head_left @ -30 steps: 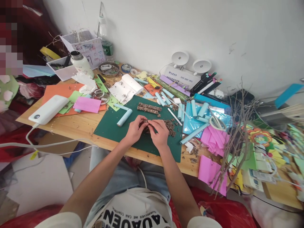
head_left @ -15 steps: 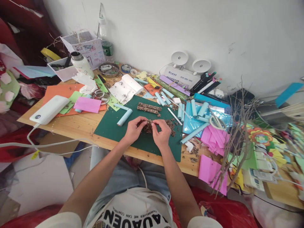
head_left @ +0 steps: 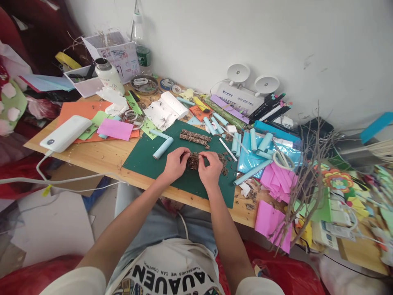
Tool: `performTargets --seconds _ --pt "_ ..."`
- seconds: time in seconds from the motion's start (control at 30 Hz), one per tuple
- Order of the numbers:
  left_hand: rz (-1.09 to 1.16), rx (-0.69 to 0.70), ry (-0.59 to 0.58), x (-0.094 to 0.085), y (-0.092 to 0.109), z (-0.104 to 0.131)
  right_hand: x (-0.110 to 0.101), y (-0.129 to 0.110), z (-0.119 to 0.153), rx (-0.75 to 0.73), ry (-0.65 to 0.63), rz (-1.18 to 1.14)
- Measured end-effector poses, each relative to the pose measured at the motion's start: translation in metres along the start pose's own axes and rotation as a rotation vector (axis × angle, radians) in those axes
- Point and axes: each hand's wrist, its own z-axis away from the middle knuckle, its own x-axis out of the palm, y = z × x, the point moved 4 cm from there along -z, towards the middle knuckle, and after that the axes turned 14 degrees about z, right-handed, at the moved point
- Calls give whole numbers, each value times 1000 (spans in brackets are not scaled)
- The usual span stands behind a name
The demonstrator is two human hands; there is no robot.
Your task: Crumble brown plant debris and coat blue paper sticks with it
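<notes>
Both hands work close together over the green cutting mat (head_left: 144,157). My left hand (head_left: 177,164) is closed, its fingertips pinched at the left end of a brown crumbly clump (head_left: 193,161). At the clump's right end, my right hand (head_left: 210,166) is also pinched; whatever lies between its fingertips is too small to tell. Two brown crumb-covered rolls (head_left: 195,138) lie side by side just beyond. Loose brown bits (head_left: 225,164) are scattered right of my right hand. A light blue paper roll (head_left: 163,147) rests left of the clump.
Several blue rolls (head_left: 253,140) and scissors (head_left: 283,159) lie at the right, near pink paper (head_left: 273,221) and upright dry twigs (head_left: 302,184). A white power bank (head_left: 66,133) sits left. An open white bottle (head_left: 109,76) stands at the back left.
The view has shifted slightly. My fingertips have moved a little apart, and more of the brown clump shows between them.
</notes>
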Motion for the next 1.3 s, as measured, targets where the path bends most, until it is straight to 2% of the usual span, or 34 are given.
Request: performTargets --seconds 0.07,0.2,0.43,0.67,0.93,1.1,1.3 --pt "47 -8 36 -1 -2 -1 1 3 -1 17 -31 -2" --pt "71 30 -3 -1 2 0 4 3 0 -14 -94 25" --pt "106 90 -51 0 7 2 -1 -6 -1 -66 -69 -76" --pt "197 -49 -24 1 -3 3 4 -6 1 -81 -56 -125" --pt "181 -73 35 -2 -4 4 -4 -4 -1 -20 -17 -79" --pt "275 -119 26 -2 -7 3 -1 -9 1 -78 -63 -125" --pt "289 -123 0 0 -9 4 2 -7 2 -96 3 -94"
